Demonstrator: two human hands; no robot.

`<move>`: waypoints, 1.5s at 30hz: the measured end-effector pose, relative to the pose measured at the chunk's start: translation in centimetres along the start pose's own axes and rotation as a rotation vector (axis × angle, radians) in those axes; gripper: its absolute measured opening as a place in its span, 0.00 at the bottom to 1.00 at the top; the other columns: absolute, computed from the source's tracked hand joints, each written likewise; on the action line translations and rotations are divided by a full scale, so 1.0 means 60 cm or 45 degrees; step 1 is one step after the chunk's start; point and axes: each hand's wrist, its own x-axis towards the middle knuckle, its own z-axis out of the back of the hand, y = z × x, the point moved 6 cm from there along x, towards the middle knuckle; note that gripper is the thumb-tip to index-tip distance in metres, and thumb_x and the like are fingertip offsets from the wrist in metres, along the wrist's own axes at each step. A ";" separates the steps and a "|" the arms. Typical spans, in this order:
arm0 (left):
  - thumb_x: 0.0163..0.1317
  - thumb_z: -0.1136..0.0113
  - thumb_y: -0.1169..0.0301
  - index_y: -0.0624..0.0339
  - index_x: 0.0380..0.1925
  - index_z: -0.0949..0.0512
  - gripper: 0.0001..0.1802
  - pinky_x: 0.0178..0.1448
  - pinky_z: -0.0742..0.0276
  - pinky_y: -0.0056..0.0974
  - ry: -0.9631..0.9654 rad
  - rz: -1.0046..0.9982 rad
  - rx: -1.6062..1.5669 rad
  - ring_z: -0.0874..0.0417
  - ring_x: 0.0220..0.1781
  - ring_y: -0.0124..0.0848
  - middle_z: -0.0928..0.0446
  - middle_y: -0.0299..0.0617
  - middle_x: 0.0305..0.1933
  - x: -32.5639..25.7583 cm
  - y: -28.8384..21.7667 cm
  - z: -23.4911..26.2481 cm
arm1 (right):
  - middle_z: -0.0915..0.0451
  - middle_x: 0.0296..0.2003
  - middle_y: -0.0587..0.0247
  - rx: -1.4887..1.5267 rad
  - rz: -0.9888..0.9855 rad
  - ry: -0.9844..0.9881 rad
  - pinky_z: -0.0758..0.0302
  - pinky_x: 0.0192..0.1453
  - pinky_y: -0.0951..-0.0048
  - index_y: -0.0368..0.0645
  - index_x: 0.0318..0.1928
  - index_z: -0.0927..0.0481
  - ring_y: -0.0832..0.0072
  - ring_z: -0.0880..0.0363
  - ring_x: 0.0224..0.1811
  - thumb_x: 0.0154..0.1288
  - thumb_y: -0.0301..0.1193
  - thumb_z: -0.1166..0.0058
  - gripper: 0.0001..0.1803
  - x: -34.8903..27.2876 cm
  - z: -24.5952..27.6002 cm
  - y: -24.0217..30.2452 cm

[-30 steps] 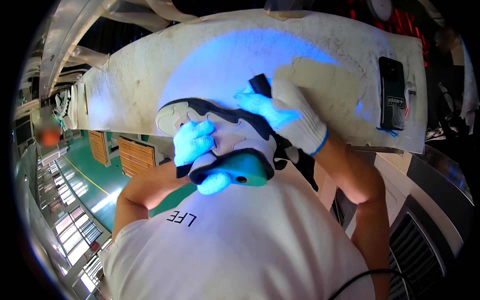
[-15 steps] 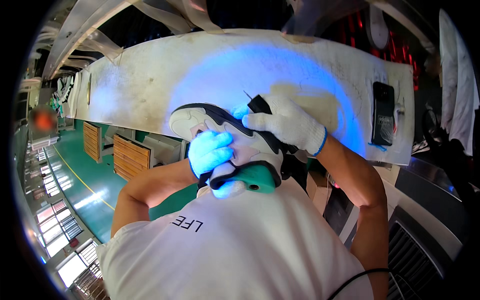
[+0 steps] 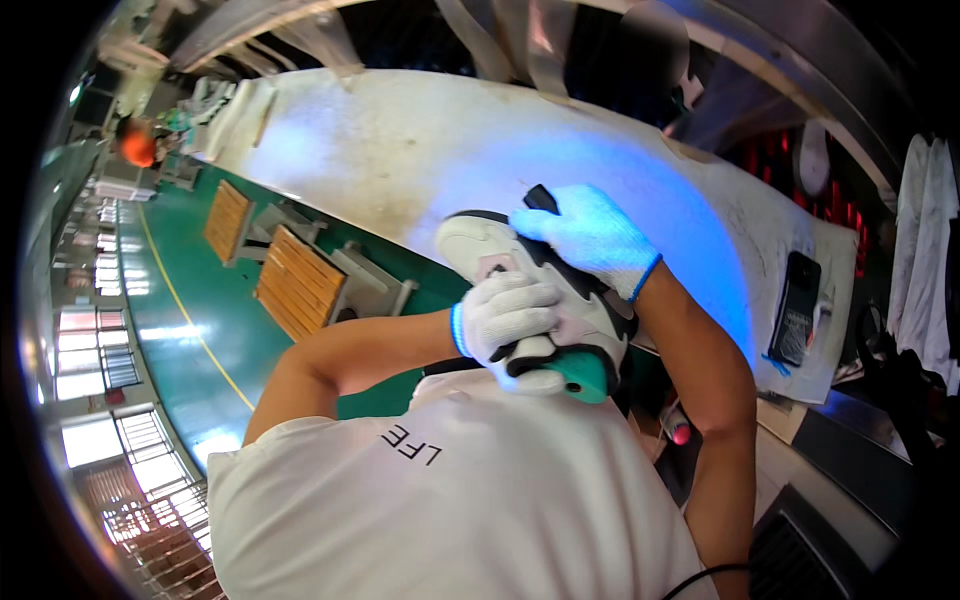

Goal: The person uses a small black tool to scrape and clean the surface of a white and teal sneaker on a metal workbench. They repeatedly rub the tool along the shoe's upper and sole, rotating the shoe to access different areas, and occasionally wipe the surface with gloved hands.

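A white sneaker with black trim and pale pink panels [image 3: 472, 246] is held close to my chest, sole side away from me. Inside its collar sits a green shoe last [image 3: 580, 374]. My gloved left hand [image 3: 508, 312] is closed around the shoe's upper near the opening. My gloved right hand [image 3: 598, 238] lies along the sole edge, closed on a black-handled tool with a thin metal tip [image 3: 541, 198]. The tip points away from the shoe; the fingers under that glove are partly hidden.
A long pale worktable [image 3: 400, 150] lies ahead, partly lit blue. On its right end rests a black phone [image 3: 797, 305]. Slatted wooden-topped stands [image 3: 298, 285] are on the green floor [image 3: 185, 330] at left. White cloths [image 3: 922, 260] hang at far right.
The view has turned, so table and stands appear tilted. Shoe and hands sit further right in the picture. My left hand is now mostly out of the blue light; my right is in it.
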 end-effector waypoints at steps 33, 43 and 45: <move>0.63 0.19 0.71 0.60 0.89 0.42 0.58 0.86 0.29 0.50 -0.060 1.447 -1.083 0.28 0.85 0.46 0.30 0.56 0.85 0.057 0.218 0.092 | 0.15 0.66 0.49 -0.043 0.044 -0.753 0.14 0.72 0.58 0.39 0.76 0.30 0.58 0.13 0.67 0.49 0.23 0.16 0.53 -0.167 0.065 -0.003; 0.44 0.12 0.73 0.69 0.82 0.30 0.61 0.91 0.40 0.47 0.240 1.444 -1.476 0.31 0.87 0.41 0.29 0.50 0.85 -0.087 0.244 0.099 | 0.17 0.67 0.51 -0.001 0.036 -0.729 0.14 0.72 0.58 0.39 0.77 0.27 0.61 0.15 0.66 0.48 0.21 0.18 0.52 -0.164 0.060 0.016; 0.42 0.12 0.75 0.71 0.80 0.27 0.59 0.89 0.35 0.45 0.308 1.418 -1.487 0.28 0.85 0.41 0.27 0.51 0.84 -0.085 0.255 0.088 | 0.20 0.70 0.49 -0.014 0.021 -0.763 0.19 0.78 0.56 0.40 0.82 0.33 0.57 0.18 0.72 0.49 0.22 0.16 0.59 -0.167 0.058 0.000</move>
